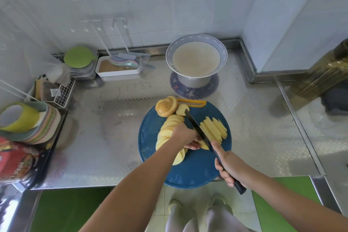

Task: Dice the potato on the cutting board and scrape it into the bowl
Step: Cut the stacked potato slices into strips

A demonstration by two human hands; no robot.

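A round blue cutting board (195,167) lies at the counter's front edge. A fanned row of potato slices (169,128) runs down its left half, with an unsliced end piece (166,107) at the top. Cut potato sticks (213,129) lie to the right of the blade. My left hand (185,135) presses down on slices beside the knife. My right hand (228,164) grips the dark handle of a knife (195,126) whose blade rests between the slices and the sticks. A blue-rimmed white bowl (195,58) stands behind the board.
The bowl sits on a metal stand over a round mat (194,88). Stacked plates (37,124) and a wire basket (58,92) crowd the left side. A white tray (118,68) is at the back. A tall golden container (323,73) stands right.
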